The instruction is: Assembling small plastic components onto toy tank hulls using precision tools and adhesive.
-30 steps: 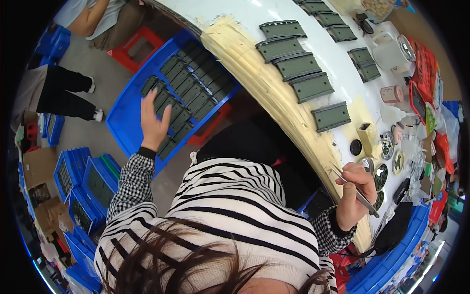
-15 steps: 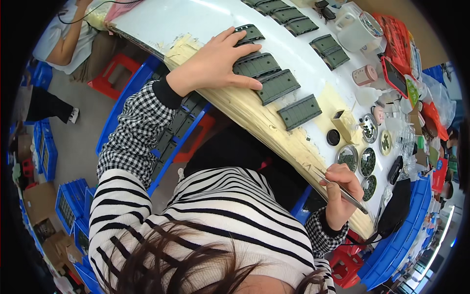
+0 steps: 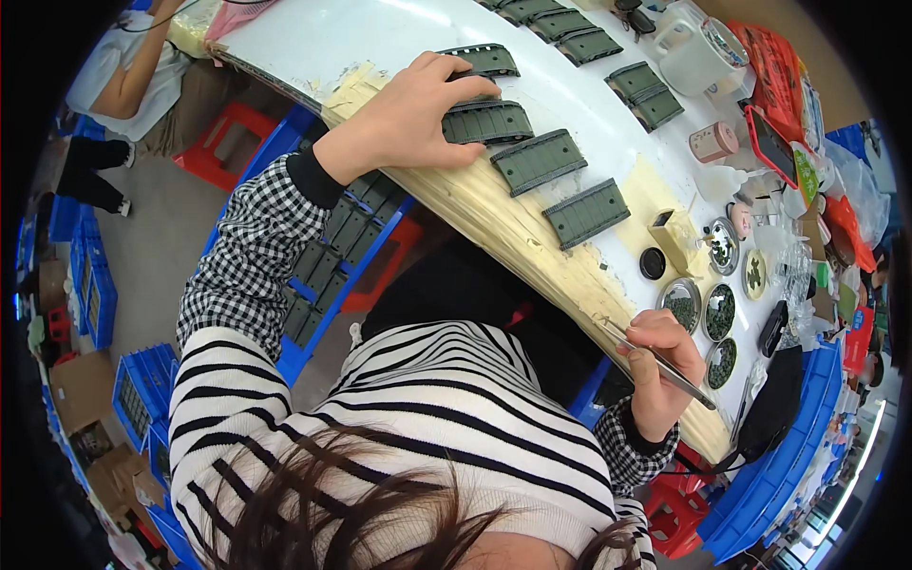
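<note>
My left hand (image 3: 410, 119) reaches onto the white table (image 3: 361, 38) and rests on a dark green ribbed plastic part (image 3: 486, 123), fingers curled over its left end. Another such part (image 3: 486, 61) lies just beyond my fingertips, and two more (image 3: 538, 161) (image 3: 586, 213) lie in a row toward my right. My right hand (image 3: 660, 372) is at the table's near edge, closed around thin metal tweezers (image 3: 655, 362) that point across my palm. Small round metal dishes (image 3: 681, 304) with tiny dark pieces sit just beyond that hand.
A blue crate (image 3: 328, 256) of more green parts sits on the floor under the table, beside a red stool (image 3: 223, 142). Another person (image 3: 133, 76) sits at the far left. Cups, a tape roll (image 3: 712, 142), red packets and clutter crowd the table's right side. Blue crates (image 3: 142, 389) stack on the floor.
My left hand rose from the blue floor crate to the table and now lies on a green part. My right hand kept the tweezers, staying almost in place.
</note>
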Tool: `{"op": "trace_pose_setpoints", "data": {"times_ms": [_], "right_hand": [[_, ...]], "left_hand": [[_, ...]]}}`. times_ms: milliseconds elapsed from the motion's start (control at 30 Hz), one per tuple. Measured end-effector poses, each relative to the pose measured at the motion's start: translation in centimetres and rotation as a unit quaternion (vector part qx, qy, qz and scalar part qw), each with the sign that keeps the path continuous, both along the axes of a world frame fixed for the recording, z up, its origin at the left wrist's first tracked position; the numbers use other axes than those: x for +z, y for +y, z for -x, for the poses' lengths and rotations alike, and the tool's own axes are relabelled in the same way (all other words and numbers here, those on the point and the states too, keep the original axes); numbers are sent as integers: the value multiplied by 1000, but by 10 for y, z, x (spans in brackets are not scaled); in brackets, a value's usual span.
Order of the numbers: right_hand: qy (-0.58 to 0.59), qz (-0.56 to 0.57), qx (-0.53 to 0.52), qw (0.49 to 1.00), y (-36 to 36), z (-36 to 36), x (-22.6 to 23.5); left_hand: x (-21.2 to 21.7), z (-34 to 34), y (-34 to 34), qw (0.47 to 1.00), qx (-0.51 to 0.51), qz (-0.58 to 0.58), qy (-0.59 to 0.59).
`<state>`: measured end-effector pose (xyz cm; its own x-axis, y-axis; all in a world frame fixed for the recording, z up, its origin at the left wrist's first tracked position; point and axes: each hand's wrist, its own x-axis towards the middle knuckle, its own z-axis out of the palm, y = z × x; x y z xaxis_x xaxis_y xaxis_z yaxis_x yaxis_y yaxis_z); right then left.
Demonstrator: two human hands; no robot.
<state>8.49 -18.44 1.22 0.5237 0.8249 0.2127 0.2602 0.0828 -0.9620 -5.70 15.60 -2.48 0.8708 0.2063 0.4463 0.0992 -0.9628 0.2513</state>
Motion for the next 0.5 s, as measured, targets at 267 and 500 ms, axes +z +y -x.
{"op": "trace_pose_setpoints", "data": {"times_ms": [267,500], "right_hand": [[-9,-7,5,1000,0,1,2],[-8,-6,21,1000,9,5,-3]], "left_hand": [[24,27,10,997,23,13,-70],[-26,210,23,937,301,117,-130]]}}
